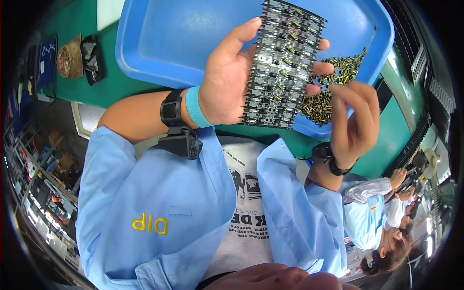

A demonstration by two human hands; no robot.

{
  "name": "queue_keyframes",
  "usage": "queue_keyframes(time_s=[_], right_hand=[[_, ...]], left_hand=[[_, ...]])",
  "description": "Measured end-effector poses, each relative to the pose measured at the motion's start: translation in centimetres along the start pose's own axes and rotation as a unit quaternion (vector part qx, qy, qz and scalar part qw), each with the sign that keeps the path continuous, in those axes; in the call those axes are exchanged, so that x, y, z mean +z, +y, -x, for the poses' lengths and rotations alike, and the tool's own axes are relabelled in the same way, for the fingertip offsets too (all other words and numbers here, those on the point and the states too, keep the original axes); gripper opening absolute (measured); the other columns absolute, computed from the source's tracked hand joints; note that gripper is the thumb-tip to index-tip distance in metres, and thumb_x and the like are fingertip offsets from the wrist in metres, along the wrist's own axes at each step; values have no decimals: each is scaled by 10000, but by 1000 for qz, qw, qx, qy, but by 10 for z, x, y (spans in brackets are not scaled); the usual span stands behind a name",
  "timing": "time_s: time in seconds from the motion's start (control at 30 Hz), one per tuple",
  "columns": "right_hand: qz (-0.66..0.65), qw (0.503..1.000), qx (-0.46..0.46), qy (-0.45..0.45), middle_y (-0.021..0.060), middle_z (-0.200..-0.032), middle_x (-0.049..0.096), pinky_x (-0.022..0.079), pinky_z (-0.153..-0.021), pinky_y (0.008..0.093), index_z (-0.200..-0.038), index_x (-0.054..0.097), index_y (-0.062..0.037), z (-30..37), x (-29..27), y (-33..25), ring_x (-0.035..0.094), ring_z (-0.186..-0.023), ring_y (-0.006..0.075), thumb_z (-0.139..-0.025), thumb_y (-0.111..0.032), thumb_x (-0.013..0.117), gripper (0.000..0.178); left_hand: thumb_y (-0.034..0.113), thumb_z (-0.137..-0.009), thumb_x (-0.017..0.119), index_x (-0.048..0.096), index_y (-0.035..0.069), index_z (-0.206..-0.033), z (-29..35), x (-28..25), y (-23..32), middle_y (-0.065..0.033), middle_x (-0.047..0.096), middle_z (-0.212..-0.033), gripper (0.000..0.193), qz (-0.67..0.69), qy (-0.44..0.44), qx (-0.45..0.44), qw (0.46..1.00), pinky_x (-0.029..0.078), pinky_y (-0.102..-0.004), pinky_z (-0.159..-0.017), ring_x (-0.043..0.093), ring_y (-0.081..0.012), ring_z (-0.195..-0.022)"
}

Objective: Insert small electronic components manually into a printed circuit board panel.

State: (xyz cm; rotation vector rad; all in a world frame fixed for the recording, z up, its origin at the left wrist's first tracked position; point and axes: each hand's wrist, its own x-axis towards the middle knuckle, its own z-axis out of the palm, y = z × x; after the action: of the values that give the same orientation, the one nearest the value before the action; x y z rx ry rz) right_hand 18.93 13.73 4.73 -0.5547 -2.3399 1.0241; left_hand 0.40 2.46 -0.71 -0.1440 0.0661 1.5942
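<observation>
My left hand (pixel 224 82) grips a dark panel of small circuit boards (pixel 280 67), thumb along its left edge and fingertips showing past its right edge. Rows of silvery parts fill the panel, with small yellow-green and black components standing in several rows. It is held over the near part of a blue plastic tray (pixel 193 29). My right hand (pixel 357 118) is beside the panel's lower right, fingers curled and drawn together, slightly blurred; what the fingertips hold, if anything, is too small to make out. A pile of loose yellow-green and black components (pixel 343 70) lies in the tray close by.
The tray rests on a green table (pixel 116 92). Left of it lie a round brown packet (pixel 70 57) and a black wrapped item (pixel 92 58). A dark conveyor rail (pixel 411 140) runs along the right. Co-workers in light blue (pixel 367 208) sit farther right.
</observation>
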Motion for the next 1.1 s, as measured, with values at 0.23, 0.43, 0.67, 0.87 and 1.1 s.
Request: queue_keyframes(time_s=[0.23, 0.43, 0.67, 0.87, 1.1], right_hand=[[136, 965, -49, -217, 99, -1011, 681, 519, -786, 447, -946, 713, -51, -5, 10, 29, 638, -876, 339, -857, -35, 747, 97], [124, 969, -41, -211, 116, -987, 695, 531, -799, 440, -993, 707, -20, -4, 4, 33, 656, -886, 342, -839, -9, 774, 169], [23, 977, 174, -121, 88, -972, 745, 549, -810, 329, -1023, 713, 9, -5, 1, 17, 711, -892, 211, -910, 40, 746, 122], [-166, 968, 185, 19, 94, -1039, 763, 546, -852, 279, -1091, 739, 54, -5, 15, 30, 706, -952, 149, -947, 79, 727, 146], [-241, 956, 165, 25, 88, -1053, 751, 556, -843, 269, -1135, 750, 35, -3, 18, 34, 699, -965, 145, -946, 93, 724, 200]], left_hand=[[587, -1101, 328, 387, 45, -1604, 0, 7, 0, -164, 438, -1623, 742, -29, 19, 13, 999, 517, -524, -1133, 546, -405, -1398], [616, -1097, 288, 227, 87, -1682, 0, 1, 3, -148, 272, -1725, 791, -112, -9, 4, 994, 458, -591, -1183, 431, -446, -1489], [611, -1098, 294, 245, 80, -1674, -1, -3, 2, -146, 276, -1723, 785, -133, 3, 17, 991, 494, -583, -1156, 453, -437, -1473], [596, -1106, 304, 387, 43, -1602, 0, -6, 5, -149, 461, -1613, 747, -71, 19, 33, 997, 548, -506, -1099, 574, -405, -1368], [601, -1104, 290, 318, 43, -1635, 0, -8, 4, -166, 361, -1671, 770, -129, 12, 35, 991, 535, -520, -1124, 546, -399, -1399]])
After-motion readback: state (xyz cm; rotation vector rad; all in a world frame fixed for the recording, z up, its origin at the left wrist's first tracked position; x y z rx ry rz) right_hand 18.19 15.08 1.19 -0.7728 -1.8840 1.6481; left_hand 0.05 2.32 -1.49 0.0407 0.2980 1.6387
